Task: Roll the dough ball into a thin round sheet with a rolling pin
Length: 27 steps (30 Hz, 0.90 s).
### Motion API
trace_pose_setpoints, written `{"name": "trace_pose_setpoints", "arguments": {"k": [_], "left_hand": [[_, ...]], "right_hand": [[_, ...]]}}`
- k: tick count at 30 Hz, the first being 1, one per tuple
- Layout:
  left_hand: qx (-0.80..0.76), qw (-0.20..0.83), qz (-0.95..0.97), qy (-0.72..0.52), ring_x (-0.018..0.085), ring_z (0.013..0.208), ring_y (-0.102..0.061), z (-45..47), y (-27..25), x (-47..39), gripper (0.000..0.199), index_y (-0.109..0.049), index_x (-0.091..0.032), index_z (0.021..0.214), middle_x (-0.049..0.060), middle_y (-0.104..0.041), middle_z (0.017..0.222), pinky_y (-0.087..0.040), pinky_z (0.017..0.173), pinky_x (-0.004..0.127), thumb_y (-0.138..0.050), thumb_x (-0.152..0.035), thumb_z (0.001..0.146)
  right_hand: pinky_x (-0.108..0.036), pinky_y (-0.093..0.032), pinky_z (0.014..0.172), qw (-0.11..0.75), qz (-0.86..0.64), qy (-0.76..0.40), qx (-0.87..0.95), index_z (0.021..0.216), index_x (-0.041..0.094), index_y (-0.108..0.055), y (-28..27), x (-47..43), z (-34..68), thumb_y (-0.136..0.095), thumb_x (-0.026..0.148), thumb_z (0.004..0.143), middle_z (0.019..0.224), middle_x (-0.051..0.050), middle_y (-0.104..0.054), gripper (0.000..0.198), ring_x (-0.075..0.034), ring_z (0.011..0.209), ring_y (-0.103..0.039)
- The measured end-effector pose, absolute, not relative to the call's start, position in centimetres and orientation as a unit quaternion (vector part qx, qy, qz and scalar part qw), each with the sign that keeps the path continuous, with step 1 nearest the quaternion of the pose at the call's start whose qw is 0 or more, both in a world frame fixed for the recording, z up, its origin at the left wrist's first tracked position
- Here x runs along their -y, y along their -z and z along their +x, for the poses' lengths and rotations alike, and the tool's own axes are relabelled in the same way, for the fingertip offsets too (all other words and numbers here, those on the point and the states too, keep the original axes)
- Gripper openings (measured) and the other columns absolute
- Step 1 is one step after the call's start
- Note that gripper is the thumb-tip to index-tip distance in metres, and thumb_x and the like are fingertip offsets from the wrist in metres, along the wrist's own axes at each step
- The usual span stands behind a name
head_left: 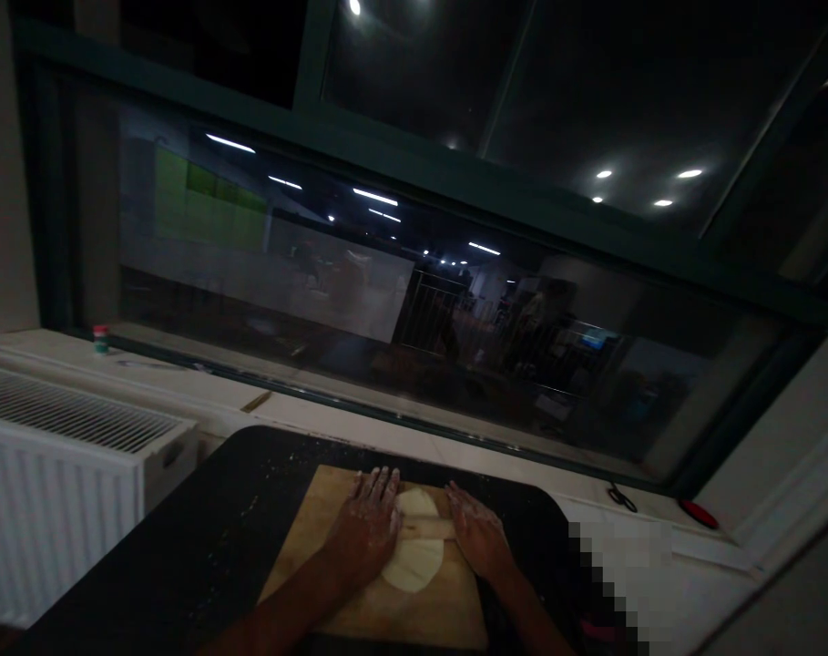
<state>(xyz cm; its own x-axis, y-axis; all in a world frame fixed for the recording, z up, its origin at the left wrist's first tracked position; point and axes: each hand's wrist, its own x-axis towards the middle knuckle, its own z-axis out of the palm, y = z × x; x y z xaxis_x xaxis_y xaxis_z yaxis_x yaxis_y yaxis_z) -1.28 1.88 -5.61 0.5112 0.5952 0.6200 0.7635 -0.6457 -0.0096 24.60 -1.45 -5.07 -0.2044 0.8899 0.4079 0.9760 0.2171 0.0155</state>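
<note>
A pale, oval sheet of dough (pixel 414 567) lies on a wooden board (pixel 345 601). Across the dough runs a short wooden rolling pin (pixel 427 527), its ends hidden under my hands. My left hand (pixel 369 524) rests palm down over the pin's left end, its fingers stretched forward and dusted with flour. Over the right end lies my right hand (pixel 478 533), also palm down with its floury fingers extended. Neither hand wraps its fingers round the pin as far as I can see.
The board sits on a dark table (pixel 201 528) dusted with flour specks. A white radiator (pixel 58 492) stands at left. Along the windowsill are a small red-and-green container (pixel 100 340), black-handled scissors (pixel 620 497) and a red round object (pixel 698 514).
</note>
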Motion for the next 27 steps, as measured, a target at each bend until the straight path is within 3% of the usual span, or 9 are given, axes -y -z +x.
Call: {"name": "trace_pose_setpoints", "arguments": {"k": [6, 10, 15, 18, 21, 27], "left_hand": [[0.311, 0.175, -0.863, 0.357, 0.029, 0.140, -0.043, -2.8, 6.0, 1.1, 0.053, -0.037, -0.011, 0.151, 0.016, -0.050, 0.149, -0.041, 0.113, 0.049, -0.038, -0.026, 0.101], [0.293, 0.199, -0.864, 0.358, 0.029, 0.139, -0.046, -3.3, 6.1, 1.8, 0.050, -0.042, -0.010, 0.148, 0.016, -0.052, 0.147, -0.040, 0.114, 0.049, -0.041, -0.024, 0.101], [0.317, 0.197, -0.867, 0.331, 0.030, 0.130, -0.055, -2.4, 6.3, 0.1, 0.047, -0.051, -0.004, 0.139, 0.021, -0.058, 0.139, -0.048, 0.107, 0.047, -0.040, -0.031, 0.102], [0.340, 0.194, -0.866, 0.310, 0.032, 0.127, -0.058, -1.7, 6.5, -1.2, 0.042, -0.057, -0.006, 0.134, 0.022, -0.060, 0.137, -0.048, 0.104, 0.053, -0.037, -0.023, 0.101], [0.378, 0.195, -0.860, 0.282, 0.034, 0.127, -0.057, -1.4, 6.5, -1.9, 0.041, -0.062, -0.011, 0.130, 0.019, -0.061, 0.137, -0.047, 0.103, 0.058, -0.036, -0.017, 0.099], [0.405, 0.166, -0.848, 0.298, 0.033, 0.135, -0.049, -1.3, 5.7, -2.0, 0.046, -0.054, -0.010, 0.139, 0.017, -0.055, 0.144, -0.039, 0.111, 0.056, -0.038, -0.027, 0.100]], "right_hand": [[-0.037, -0.048, 0.108, 0.157, -0.656, 0.202, 0.710, 0.133, 0.015, -0.062, 7.3, 6.8, 23.6, -0.028, 0.026, 0.103, 0.137, -0.010, -0.060, 0.047, -0.022, 0.129, -0.056], [-0.037, -0.049, 0.107, 0.139, -0.673, 0.212, 0.695, 0.137, 0.014, -0.059, 8.3, 8.8, 23.5, -0.027, 0.030, 0.104, 0.139, -0.011, -0.059, 0.049, -0.023, 0.129, -0.055], [-0.037, -0.042, 0.112, 0.085, -0.653, 0.130, 0.741, 0.144, 0.013, -0.050, 5.5, 4.7, 24.3, -0.025, 0.022, 0.103, 0.147, -0.013, -0.049, 0.049, -0.023, 0.135, -0.049], [-0.039, -0.038, 0.114, 0.060, -0.617, 0.091, 0.779, 0.144, 0.011, -0.049, 3.5, 0.3, 24.4, -0.030, 0.019, 0.101, 0.148, -0.014, -0.048, 0.048, -0.024, 0.138, -0.045], [-0.036, -0.034, 0.117, 0.066, -0.581, 0.078, 0.807, 0.142, 0.015, -0.052, 2.5, -3.2, 24.3, -0.030, 0.025, 0.103, 0.147, -0.009, -0.051, 0.046, -0.019, 0.140, -0.043], [-0.038, -0.036, 0.116, 0.085, -0.590, 0.071, 0.800, 0.142, 0.014, -0.053, 3.3, -2.8, 24.4, -0.023, 0.029, 0.105, 0.146, -0.010, -0.052, 0.050, -0.019, 0.139, -0.044]]}}
